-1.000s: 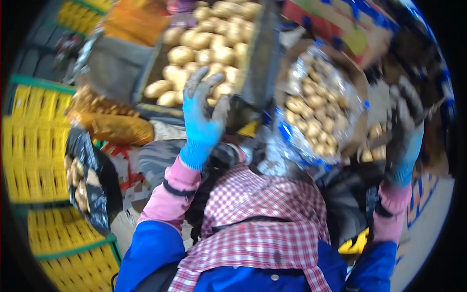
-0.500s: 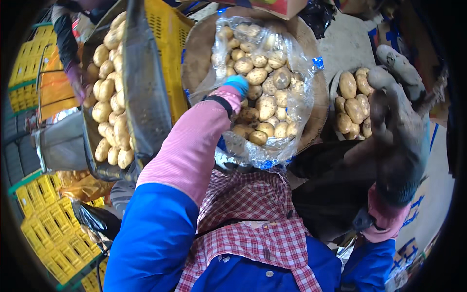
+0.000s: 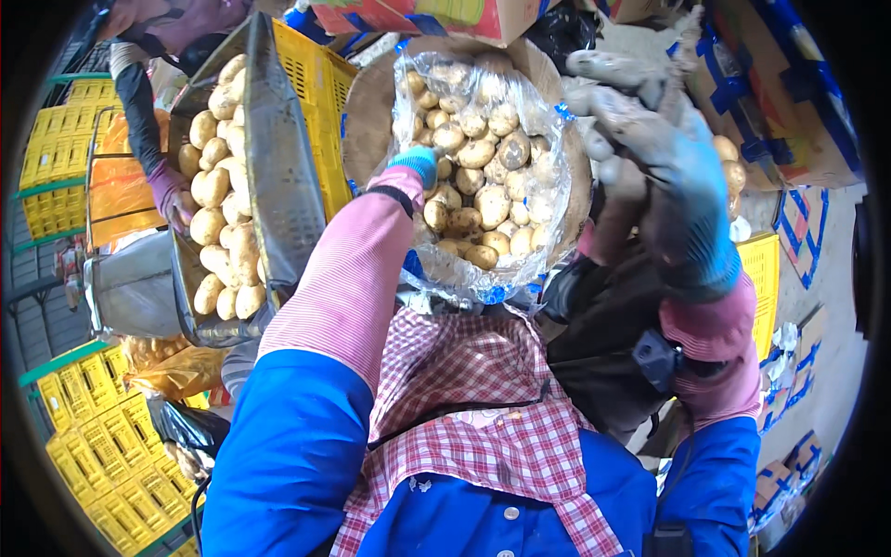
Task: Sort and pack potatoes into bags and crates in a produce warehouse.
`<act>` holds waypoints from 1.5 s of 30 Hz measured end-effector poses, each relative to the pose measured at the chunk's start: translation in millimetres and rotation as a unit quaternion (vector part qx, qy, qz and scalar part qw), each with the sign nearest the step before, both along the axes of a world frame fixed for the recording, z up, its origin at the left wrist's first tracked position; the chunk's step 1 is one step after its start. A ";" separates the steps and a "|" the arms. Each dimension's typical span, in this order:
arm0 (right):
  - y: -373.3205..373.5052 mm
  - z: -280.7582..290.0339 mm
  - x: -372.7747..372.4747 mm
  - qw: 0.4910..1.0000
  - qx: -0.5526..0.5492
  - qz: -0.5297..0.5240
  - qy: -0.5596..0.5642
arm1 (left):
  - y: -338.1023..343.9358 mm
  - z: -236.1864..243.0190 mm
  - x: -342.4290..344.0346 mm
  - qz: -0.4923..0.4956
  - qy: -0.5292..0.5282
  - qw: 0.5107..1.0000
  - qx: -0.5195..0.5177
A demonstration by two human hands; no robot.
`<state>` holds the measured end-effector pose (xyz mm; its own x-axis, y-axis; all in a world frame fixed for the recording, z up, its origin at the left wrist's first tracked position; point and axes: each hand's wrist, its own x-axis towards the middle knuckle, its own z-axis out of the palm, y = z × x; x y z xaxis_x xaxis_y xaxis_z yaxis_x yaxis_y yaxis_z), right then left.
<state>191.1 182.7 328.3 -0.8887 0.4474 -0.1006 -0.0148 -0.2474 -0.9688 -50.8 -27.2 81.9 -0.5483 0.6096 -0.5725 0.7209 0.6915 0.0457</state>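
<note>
A clear plastic liner (image 3: 563,162) full of potatoes (image 3: 473,153) fills a round tan container (image 3: 371,116) in front of me. My left hand (image 3: 415,165), in a glove with a blue cuff, is at the liner's left side among the potatoes; its fingers are hidden. Right of the container is my right hand (image 3: 664,153), in a dirty grey-blue glove. It is somewhat blurred, with fingers apart, and I see nothing held in it. A few more potatoes (image 3: 730,167) show beyond its wrist.
At left, a dark-sided bin (image 3: 278,130) holds potatoes, and a co-worker's gloved hand (image 3: 170,193) touches them. Yellow crates (image 3: 311,102) stand behind it, with stacked crates (image 3: 102,455) at lower left. Cardboard boxes (image 3: 408,19) line the far side. A yellow crate (image 3: 761,288) sits at right.
My right hand has moved left and away from me, toward the container's right edge. My left hand stays at the liner's left side. The whole view has shifted slightly.
</note>
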 end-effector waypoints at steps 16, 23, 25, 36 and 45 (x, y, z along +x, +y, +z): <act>-16.4 8.0 -10.7 0.992 0.002 0.014 -0.127 | -7.4 -37.0 -20.2 0.062 -0.083 0.992 -0.070; -10.9 -14.4 -27.0 0.997 -0.057 0.056 0.022 | 37.8 97.6 14.7 0.214 -0.467 0.737 0.440; -14.4 -25.4 -32.2 0.998 -0.043 0.038 0.038 | 35.2 134.2 37.6 0.236 -0.514 0.613 0.551; -94.9 -23.9 7.1 0.943 -0.184 0.277 0.011 | -85.8 216.8 150.6 0.004 0.001 0.766 0.642; -162.1 -24.2 29.6 0.944 -0.132 0.271 0.132 | -138.3 217.9 205.3 0.106 -0.015 0.725 0.680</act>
